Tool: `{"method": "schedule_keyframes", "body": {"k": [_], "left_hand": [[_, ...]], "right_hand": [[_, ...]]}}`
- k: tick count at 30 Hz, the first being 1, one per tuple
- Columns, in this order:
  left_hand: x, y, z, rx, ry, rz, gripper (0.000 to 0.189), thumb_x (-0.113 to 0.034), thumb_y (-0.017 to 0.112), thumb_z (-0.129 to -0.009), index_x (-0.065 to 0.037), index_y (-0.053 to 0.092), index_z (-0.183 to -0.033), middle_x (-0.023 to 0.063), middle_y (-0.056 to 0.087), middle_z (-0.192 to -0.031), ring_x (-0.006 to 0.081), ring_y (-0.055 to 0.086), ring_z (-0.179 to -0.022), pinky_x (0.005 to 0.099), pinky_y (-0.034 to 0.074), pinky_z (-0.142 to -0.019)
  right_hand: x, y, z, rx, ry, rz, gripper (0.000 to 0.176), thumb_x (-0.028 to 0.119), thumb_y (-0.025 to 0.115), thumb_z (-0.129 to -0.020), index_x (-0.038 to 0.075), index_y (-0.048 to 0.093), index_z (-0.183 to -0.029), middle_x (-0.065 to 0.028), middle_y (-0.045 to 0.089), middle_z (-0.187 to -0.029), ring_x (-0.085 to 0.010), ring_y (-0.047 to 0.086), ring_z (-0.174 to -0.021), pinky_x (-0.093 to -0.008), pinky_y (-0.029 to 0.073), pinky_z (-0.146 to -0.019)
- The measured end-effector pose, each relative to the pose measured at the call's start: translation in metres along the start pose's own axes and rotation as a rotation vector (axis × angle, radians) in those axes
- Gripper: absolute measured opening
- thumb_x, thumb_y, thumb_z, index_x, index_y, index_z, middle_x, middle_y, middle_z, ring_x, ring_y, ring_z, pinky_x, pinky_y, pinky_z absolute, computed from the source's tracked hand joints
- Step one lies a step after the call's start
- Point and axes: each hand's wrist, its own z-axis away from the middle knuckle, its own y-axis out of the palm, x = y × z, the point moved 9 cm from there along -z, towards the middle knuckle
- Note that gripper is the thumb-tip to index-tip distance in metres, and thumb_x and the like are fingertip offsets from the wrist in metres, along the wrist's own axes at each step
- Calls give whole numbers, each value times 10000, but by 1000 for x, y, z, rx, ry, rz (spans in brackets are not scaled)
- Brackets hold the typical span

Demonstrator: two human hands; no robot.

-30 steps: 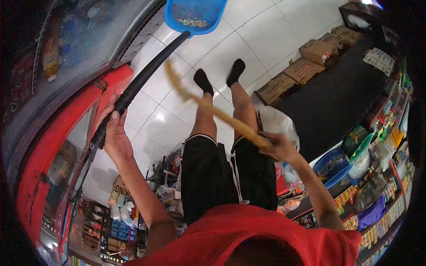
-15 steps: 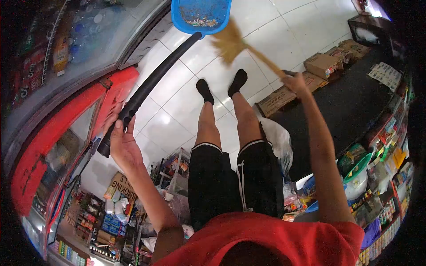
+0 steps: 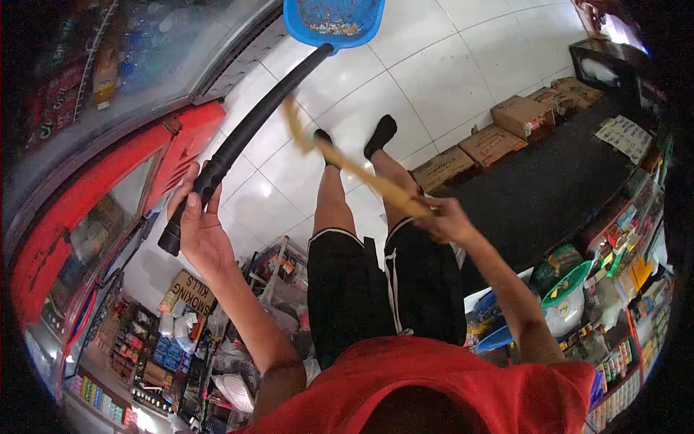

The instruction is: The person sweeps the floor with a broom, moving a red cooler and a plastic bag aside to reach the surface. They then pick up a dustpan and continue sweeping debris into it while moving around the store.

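My left hand (image 3: 204, 235) is wrapped round the black handle (image 3: 262, 116) of a long-handled dustpan. Its blue pan (image 3: 371, 32) is at the top of the view over the white tiles, with bits of debris (image 3: 334, 27) inside. In front of my legs, my right hand (image 3: 450, 220) grips a yellowish broom (image 3: 372, 182) by its stick. The broom slants up and left across my shins, and its blurred bristle end (image 3: 295, 129) is close beside the dustpan handle.
White floor tiles (image 3: 426, 58) surround my dark-socked feet. A red-framed cooler (image 3: 199, 134) stands at the left. On the right, cardboard boxes (image 3: 493, 145) line a black surface (image 3: 538, 195). Shelves of packaged goods (image 3: 170, 354) fill the lower left, and a green-rimmed basin (image 3: 567, 283) sits lower right.
My right hand has come down and inward, swinging the broom left from beside the pan to across my shins. The dustpan has shifted slightly up in view, still in my left hand.
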Motion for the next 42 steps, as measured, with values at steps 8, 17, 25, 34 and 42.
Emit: {"method": "schedule_keyframes", "body": {"k": [8,17,25,34,42], "left_hand": [[-16,14,5,8,-34,-50,206,-123,489,-828,-13,547,-993,217,490,-1133,279,496,-1054,414,435,-881],[9,15,-5,0,-22,-16,188,-87,528,-808,6,540,-972,231,488,-1122,323,487,-1058,376,472,-832],[16,12,-5,-42,-55,12,175,-69,548,-795,-1,544,-956,221,505,-1105,314,489,-1056,375,468,-839],[11,42,-5,24,-39,-9,179,-44,559,-775,0,539,-947,223,504,-1104,314,495,-1045,372,458,-847],[24,95,18,115,-76,-254,203,-55,546,-759,-7,520,-954,233,499,-1100,312,482,-1055,381,437,-851]], "right_hand": [[-10,110,-194,-4,-192,432,437,233,686,-660,14,584,-1024,-125,626,-728,-129,575,-650,-298,469,-580],[-11,-228,-113,-416,4,377,342,122,600,-705,16,575,-1029,-48,548,-618,-110,524,-562,-270,436,-493],[54,-130,8,-431,-321,133,300,21,562,-747,-42,552,-1040,-23,573,-773,-60,474,-621,-240,411,-513],[-2,80,-130,17,-378,627,387,285,664,-668,-12,597,-907,-149,600,-670,-153,563,-569,-291,454,-539],[103,-16,-326,-183,-273,70,146,152,631,-694,60,614,-806,-59,558,-578,-142,501,-413,-288,413,-364]]}}
